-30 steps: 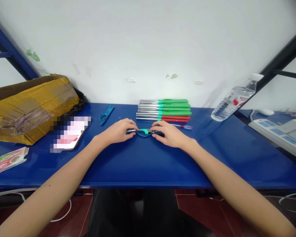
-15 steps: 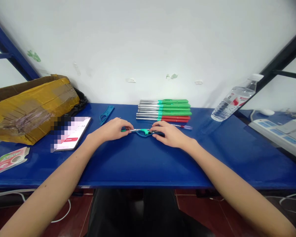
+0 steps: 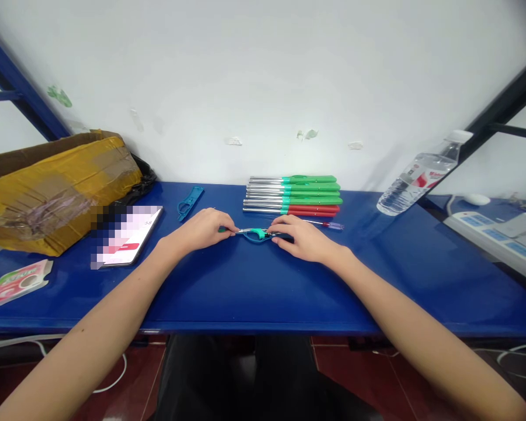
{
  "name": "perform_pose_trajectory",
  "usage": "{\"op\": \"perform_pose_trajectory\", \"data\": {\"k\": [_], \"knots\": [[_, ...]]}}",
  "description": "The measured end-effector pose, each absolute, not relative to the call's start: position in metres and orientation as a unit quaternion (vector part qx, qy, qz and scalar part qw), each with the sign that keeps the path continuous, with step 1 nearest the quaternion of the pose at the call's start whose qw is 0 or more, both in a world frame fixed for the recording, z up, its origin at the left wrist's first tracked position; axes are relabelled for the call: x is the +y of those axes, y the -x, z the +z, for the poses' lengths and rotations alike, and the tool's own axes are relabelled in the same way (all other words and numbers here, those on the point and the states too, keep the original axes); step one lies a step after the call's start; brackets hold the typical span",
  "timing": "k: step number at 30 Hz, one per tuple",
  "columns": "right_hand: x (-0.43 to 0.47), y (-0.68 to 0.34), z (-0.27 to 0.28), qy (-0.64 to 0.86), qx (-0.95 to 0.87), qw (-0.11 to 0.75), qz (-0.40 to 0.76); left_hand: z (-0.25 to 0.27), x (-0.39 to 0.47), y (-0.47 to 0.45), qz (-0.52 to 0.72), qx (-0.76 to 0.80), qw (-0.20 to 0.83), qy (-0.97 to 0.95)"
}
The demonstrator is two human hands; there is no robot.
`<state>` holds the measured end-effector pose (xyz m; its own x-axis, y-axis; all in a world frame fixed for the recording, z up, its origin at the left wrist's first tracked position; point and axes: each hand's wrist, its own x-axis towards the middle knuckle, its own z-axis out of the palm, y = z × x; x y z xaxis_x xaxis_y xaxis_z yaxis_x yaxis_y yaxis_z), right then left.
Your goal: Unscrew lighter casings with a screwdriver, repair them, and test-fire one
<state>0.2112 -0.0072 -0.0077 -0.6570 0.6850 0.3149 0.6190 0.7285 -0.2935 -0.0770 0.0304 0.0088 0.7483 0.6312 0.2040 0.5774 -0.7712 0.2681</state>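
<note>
Between my hands, low over the blue table, is an opened long-neck lighter point(image 3: 259, 234) with a teal trigger and a blue casing half. My left hand point(image 3: 207, 228) pinches a thin metallic part at its left end; the fingertips partly hide that part. On the right end, the fingers of my right hand point(image 3: 305, 238) are closed around the lighter's body, covering most of it. A loose blue casing half point(image 3: 190, 203) lies beyond my left hand. Just past my right hand is a screwdriver point(image 3: 335, 225) with a clear purple handle.
Several finished-looking lighters point(image 3: 313, 194) with green or red handles lie in a row near the wall. To the left are a taped cardboard box point(image 3: 65, 193), a phone point(image 3: 129, 237) and a card piece point(image 3: 20, 283). A water bottle point(image 3: 418, 178) and power strip point(image 3: 497, 234) are right.
The view has shifted very slightly. Both hands keep their grip on the lighter, with only tiny finger movement at its left end.
</note>
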Motion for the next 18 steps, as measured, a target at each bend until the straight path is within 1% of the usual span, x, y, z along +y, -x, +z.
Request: {"op": "perform_pose_trajectory", "data": {"k": [11, 18], "knots": [[-0.007, -0.211, -0.009, 0.362, -0.903, 0.221, 0.064, 0.006, 0.026, 0.07, 0.172, 0.324, 0.081, -0.927], [-0.007, -0.211, -0.009, 0.36, -0.905, 0.22, 0.062, 0.006, 0.021, 0.065, 0.163, 0.327, 0.076, -0.928]]}}
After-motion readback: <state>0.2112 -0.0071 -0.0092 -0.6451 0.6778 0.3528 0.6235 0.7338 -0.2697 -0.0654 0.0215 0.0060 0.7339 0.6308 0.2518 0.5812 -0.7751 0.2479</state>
